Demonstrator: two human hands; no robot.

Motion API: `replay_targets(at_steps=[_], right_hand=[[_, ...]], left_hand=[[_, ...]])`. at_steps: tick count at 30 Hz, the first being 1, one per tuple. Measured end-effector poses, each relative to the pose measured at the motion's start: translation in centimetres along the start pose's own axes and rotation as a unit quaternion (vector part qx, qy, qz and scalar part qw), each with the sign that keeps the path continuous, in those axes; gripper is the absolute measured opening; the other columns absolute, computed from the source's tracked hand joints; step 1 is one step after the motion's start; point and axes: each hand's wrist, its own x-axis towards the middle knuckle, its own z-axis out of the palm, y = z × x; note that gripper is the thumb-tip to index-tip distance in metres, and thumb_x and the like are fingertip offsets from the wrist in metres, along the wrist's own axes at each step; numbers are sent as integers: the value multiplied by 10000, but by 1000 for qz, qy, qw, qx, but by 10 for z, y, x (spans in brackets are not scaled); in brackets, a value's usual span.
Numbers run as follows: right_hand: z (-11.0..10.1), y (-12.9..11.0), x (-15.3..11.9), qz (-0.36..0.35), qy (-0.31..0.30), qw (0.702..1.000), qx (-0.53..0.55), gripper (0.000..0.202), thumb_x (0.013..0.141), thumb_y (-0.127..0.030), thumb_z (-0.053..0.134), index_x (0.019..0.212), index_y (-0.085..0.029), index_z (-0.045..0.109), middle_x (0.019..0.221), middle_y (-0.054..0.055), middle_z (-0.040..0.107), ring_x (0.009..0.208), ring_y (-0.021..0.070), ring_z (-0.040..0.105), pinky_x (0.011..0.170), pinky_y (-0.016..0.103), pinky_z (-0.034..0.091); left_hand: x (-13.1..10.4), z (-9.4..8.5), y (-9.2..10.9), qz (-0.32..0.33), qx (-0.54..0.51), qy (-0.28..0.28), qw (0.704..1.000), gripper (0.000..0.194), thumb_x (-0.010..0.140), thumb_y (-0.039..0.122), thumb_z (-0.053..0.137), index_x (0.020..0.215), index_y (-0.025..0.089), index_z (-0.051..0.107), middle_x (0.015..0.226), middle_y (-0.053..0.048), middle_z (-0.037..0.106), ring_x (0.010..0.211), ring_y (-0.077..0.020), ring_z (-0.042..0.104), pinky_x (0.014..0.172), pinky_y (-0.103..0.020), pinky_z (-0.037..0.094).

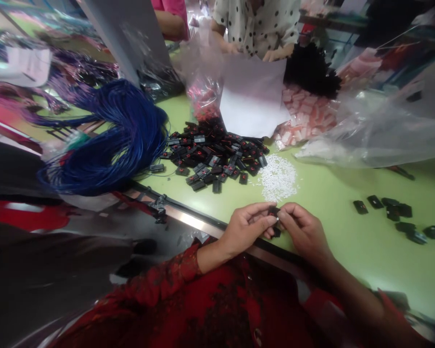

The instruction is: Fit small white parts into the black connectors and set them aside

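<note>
Near the table's front edge, my left hand (249, 226) is closed on a black connector (273, 211) with a bit of red on it. My right hand (304, 232) touches the connector's right side, its thumb and forefinger pinched on a small white piece (277, 219). Just beyond my hands lies a heap of small white pieces (279, 178). To its left spreads a large pile of black connectors (217, 157), several with red parts. Several separate black connectors (392, 211) rest on the green table (333, 193) at the right.
A thick bundle of blue wires (130, 125) hangs over the left edge. Behind the pile are a white sheet (252, 96), bagged pink pieces (308, 113) and black parts (311, 67). Clear plastic (377, 135) covers the right back. A person in a dotted shirt (257, 26) works opposite.
</note>
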Motion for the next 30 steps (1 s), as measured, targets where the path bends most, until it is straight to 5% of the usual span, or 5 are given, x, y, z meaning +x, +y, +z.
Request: replay_targets(at_steps=[8, 13, 21, 30], right_hand=[[-3, 0, 0, -3, 2, 1000, -2, 357, 972, -507, 590, 773, -214, 626, 670, 4, 627, 641, 150, 608, 645, 278, 538], [-3, -3, 1, 13, -9, 1000, 21, 236, 877, -442, 725, 855, -215, 664, 695, 15, 702, 637, 166, 667, 648, 296, 581], [-8, -3, 4, -58, 35, 997, -33, 129, 872, -305, 707, 782, -217, 735, 753, 29, 717, 699, 168, 687, 682, 303, 596], [-9, -2, 2, -12, 65, 998, -11, 101, 826, -302, 757, 813, -203, 775, 694, 17, 737, 621, 159, 696, 625, 293, 616]], left_hand=[[1, 4, -3, -37, -67, 31, 997, 517, 747, 393, 892, 1136, 86, 746, 729, -40, 712, 608, -116, 641, 640, -273, 550], [3, 3, -2, -20, -62, 31, 997, 521, 739, 387, 900, 1141, 94, 746, 734, -29, 709, 606, -111, 645, 637, -267, 555], [6, 2, -3, -18, -56, 30, 998, 530, 750, 388, 893, 1159, 87, 741, 709, -35, 711, 599, -120, 650, 638, -275, 555], [8, 1, -3, -27, -74, 25, 997, 543, 750, 389, 895, 1165, 77, 733, 685, -38, 718, 589, -119, 655, 635, -264, 555]])
